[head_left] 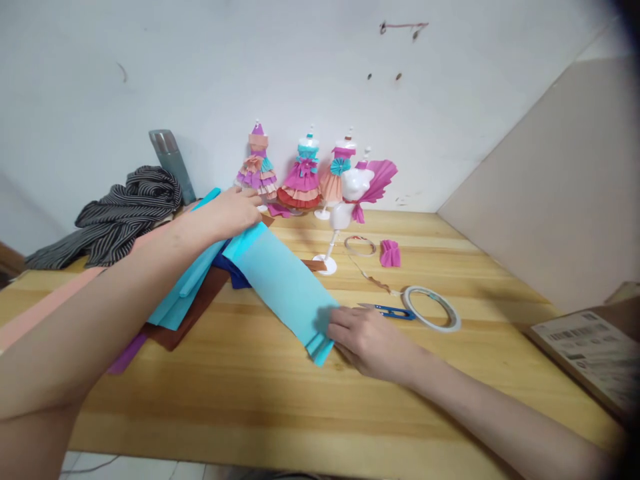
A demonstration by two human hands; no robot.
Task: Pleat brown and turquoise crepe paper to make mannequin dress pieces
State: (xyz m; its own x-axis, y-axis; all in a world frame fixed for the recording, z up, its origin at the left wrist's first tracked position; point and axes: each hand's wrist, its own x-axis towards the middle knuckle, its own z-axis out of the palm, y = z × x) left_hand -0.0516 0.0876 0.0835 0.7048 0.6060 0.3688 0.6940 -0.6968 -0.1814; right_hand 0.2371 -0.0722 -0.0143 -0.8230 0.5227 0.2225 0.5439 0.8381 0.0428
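Note:
A long strip of light blue crepe paper [285,283] lies slanted across the wooden table [250,400]. My right hand [367,343] pinches its pleated near end at the table's middle. My left hand [235,210] rests closed on the strip's far end, on top of a stack of coloured paper sheets [187,300]. Small blue snips [390,311] lie just beyond my right hand.
Three dressed paper-gown mannequins [300,177] stand by the wall, with a white mannequin [345,213] wearing a pink fan in front. Two tape rings [433,308], a pink pleated piece [390,253], striped cloth [120,213], a grey flask [173,163] and a cardboard box [590,347] at right.

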